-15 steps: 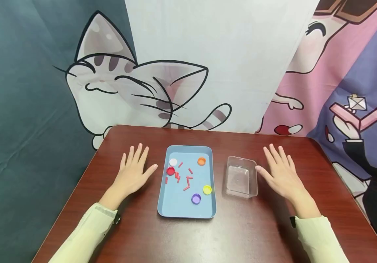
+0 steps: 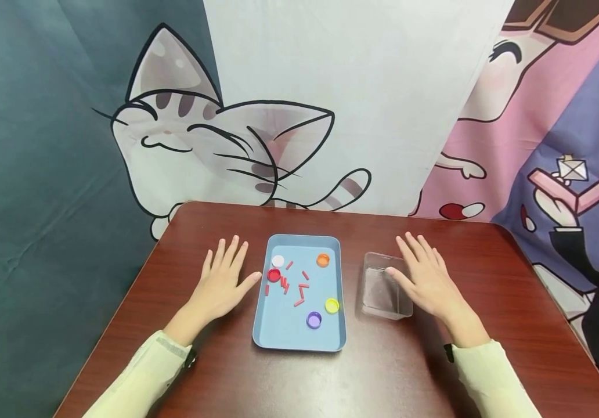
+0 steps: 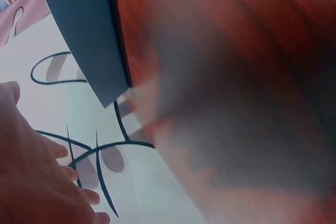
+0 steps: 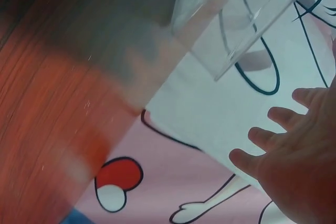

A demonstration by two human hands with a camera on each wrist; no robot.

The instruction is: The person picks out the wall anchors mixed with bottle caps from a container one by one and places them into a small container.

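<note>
My left hand [image 2: 221,289] hovers over the table just left of a blue tray [image 2: 299,341], its fingers spread and the thumb tip near the tray's left rim. To the tray's right, my right hand [image 2: 431,287] also has its fingers extended; its thumb overlaps a transparent plastic box [image 2: 378,307] in the head view. Neither holds anything. On the tray lie several short red sticks [image 2: 303,285] and small round caps: white [image 2: 277,261], red [image 2: 274,275], orange [image 2: 323,260], yellow [image 2: 332,306] and purple [image 2: 314,320]. The left wrist view shows the tray's side wall [image 3: 84,30] beside the hand.
Everything stands on a dark red-brown wooden table [image 2: 299,386]. Behind its far edge hangs a cloth backdrop [image 2: 404,104] with cartoon animals. A dark green curtain [image 2: 33,203] lines the left side.
Both hands have moved inward, the left toward the tray and the right toward the transparent box. The view has shifted slightly; the objects on the tray keep their arrangement.
</note>
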